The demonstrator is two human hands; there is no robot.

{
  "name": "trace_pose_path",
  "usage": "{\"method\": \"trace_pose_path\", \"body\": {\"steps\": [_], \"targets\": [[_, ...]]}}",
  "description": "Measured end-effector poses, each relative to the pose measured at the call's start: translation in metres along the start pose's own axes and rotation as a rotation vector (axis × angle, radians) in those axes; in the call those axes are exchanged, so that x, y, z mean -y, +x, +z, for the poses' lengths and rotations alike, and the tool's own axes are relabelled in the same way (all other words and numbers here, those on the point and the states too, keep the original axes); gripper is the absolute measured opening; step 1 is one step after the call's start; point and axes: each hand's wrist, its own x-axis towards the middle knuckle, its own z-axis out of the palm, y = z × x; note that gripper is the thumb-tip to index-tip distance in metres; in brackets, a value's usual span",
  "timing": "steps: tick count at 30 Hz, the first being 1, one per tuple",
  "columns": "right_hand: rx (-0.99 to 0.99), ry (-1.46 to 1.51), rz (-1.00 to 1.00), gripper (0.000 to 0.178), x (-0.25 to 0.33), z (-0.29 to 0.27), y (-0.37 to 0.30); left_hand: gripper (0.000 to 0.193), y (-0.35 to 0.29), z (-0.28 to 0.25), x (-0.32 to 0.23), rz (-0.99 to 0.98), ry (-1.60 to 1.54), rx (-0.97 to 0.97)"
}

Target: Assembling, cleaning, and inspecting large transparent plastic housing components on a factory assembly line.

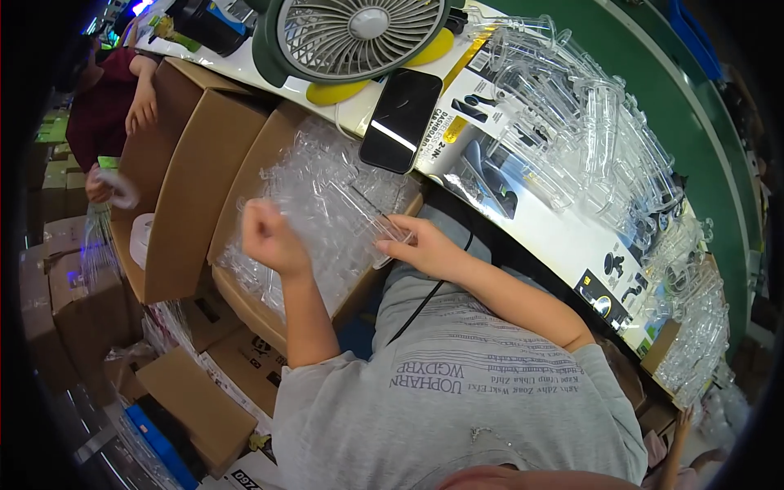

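My right hand pinches a long clear plastic piece between thumb and fingers, its far end reaching up and left over an open cardboard box. My left hand is raised above the left part of that box, curled closed and blurred by motion; whatever its fingers hold cannot be made out. Inside the box lies a heap of many similar clear plastic pieces, tangled together.
Beyond the box, a green fan and a black phone rest on the table. Clear plastic parts are piled along the table to the right. Another open carton stands at left, near a person in a dark red top.
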Motion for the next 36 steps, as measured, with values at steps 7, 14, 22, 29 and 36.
{"method": "trace_pose_path", "body": {"steps": [7, 14, 22, 29, 36], "targets": [[0.279, 0.082, 0.168, 0.026, -0.004, -0.001, -0.009, 0.018, -0.014, 0.036, 0.003, 0.460, 0.166, 0.644], [0.206, 0.160, 0.205, 0.023, 0.002, -0.006, -0.010, 0.015, -0.028, 0.038, -0.015, 0.592, 0.075, 0.719], [0.261, 0.349, 0.298, 0.024, 0.020, -0.003, -0.015, 0.018, 0.032, -0.012, 0.013, 0.538, 0.578, 0.243], [0.213, -0.357, 0.186, 0.039, 0.027, 0.008, -0.013, 0.014, -0.009, 0.020, -0.030, 0.586, 0.283, 0.748], [0.033, -0.857, -0.148, 0.050, 0.020, 0.017, -0.019, 0.010, -0.040, 0.032, -0.008, 0.453, 0.299, 0.904]]}}
